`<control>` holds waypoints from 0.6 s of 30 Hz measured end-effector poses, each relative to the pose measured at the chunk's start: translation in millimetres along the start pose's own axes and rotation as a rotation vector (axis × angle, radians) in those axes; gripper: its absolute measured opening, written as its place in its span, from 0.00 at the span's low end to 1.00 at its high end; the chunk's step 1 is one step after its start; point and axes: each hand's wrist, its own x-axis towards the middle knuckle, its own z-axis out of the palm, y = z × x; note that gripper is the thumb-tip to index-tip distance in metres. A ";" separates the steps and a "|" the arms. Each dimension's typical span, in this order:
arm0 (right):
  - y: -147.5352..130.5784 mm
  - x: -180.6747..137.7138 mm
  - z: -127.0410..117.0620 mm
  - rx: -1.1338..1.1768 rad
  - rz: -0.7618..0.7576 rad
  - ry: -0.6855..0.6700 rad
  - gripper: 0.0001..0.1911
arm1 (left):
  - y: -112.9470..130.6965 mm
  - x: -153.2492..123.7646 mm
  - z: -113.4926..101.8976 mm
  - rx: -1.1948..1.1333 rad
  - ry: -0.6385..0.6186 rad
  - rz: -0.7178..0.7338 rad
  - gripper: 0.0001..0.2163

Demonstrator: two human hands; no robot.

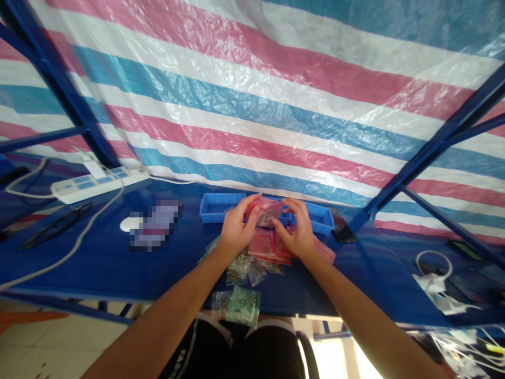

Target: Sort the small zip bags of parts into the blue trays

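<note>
Pinching a pink bag point(266, 208) with our left hand point(238, 226); our right hand point(298, 230) half-curls at its edge, grip unclear. Red packets point(263, 244) below both hands seem pending; what's done, we can't tell.

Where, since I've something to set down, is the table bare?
Left: the blue table between the pixelated object and the packets. Right: between the dark device and white cable loop. Crowded: around both hands, among packets and trays.
</note>
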 end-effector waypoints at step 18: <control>16.9 6.3 3.2 0.661 0.491 0.009 0.25 | -5.1 3.4 6.0 -0.062 -0.076 -0.049 0.37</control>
